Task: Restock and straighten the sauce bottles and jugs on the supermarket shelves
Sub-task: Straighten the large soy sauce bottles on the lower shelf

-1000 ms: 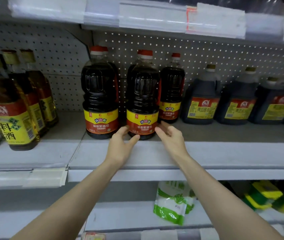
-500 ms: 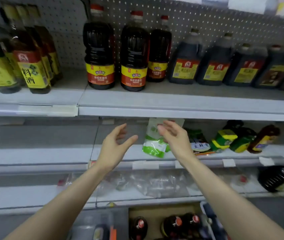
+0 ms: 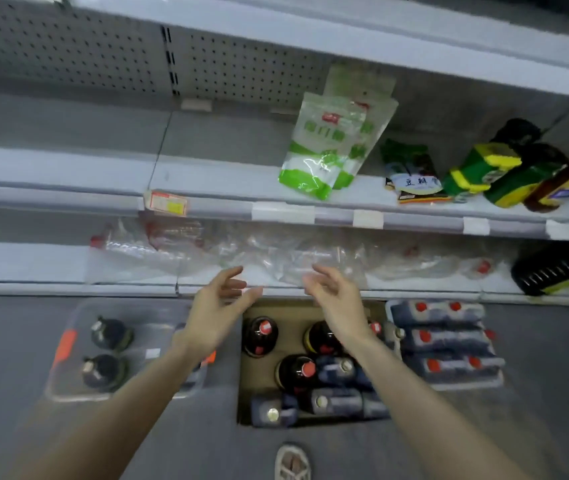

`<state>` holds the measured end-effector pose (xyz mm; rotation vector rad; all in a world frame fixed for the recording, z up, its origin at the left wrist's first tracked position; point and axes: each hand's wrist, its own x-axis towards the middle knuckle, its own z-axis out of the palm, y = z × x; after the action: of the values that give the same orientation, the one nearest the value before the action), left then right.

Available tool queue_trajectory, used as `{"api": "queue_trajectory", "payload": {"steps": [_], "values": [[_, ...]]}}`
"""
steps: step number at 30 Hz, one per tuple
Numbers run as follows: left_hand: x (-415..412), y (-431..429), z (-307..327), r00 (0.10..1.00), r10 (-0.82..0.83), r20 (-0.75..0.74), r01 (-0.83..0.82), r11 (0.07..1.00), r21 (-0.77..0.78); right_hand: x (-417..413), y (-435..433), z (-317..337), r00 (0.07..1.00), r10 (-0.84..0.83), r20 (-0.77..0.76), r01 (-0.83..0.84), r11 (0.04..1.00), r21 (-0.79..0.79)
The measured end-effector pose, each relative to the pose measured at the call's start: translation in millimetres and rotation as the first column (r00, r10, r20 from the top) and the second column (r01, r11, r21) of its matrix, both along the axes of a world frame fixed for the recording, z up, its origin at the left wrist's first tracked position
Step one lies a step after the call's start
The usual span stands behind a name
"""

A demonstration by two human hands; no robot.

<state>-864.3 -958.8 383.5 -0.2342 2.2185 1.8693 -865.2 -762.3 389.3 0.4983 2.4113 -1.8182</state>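
Fingers (image 3: pixel 232 273) of the left hand (image 3: pixel 217 306) and the right hand (image 3: pixel 336 299) are spread and lightly bent, released and grasping nothing. The palms face each other in the air in front of the lowest shelf edge.

Behind them, the grey metal shelving (image 3: pixel 68 168) carries crumpled clear plastic wrap (image 3: pixel 206 251) on its lowest board. On the grey floor below stands a brown cardboard box (image 3: pixel 286 308). It holds upright dark sauce bottles with red caps (image 3: pixel 260 336) and dark jugs with silver caps (image 3: pixel 335 401) lying on their sides. A clear plastic tub (image 3: pixel 68 375) to its left holds 2 dark round bottles (image 3: pixel 111 334). A shrink-wrapped pack of red-capped bottles (image 3: pixel 445 344) lies just right of the box. 2 green-and-white pouches (image 3: pixel 321 147) lean on the middle shelf.
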Motion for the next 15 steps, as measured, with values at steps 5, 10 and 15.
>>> {"api": "queue_trajectory", "payload": {"steps": [5,10,15], "values": [[14.0,12.5,-71.1,0.989,0.042,0.142,-0.038,0.999,-0.03,10.6,15.6,-68.7,0.992,0.015,0.127,-0.011,0.999,-0.033],[19.5,33.0,-133.2,0.963,0.097,0.252,-0.071,0.992,-0.107,6.8,40.6,-144.3,0.962,0.034,0.271,-0.03,0.999,-0.019],[19.4,65.5,-196.0,0.924,0.149,0.353,-0.099,0.983,-0.157,10.5,72.0,-214.4,0.921,0.042,0.388,-0.051,0.999,0.012]]}}
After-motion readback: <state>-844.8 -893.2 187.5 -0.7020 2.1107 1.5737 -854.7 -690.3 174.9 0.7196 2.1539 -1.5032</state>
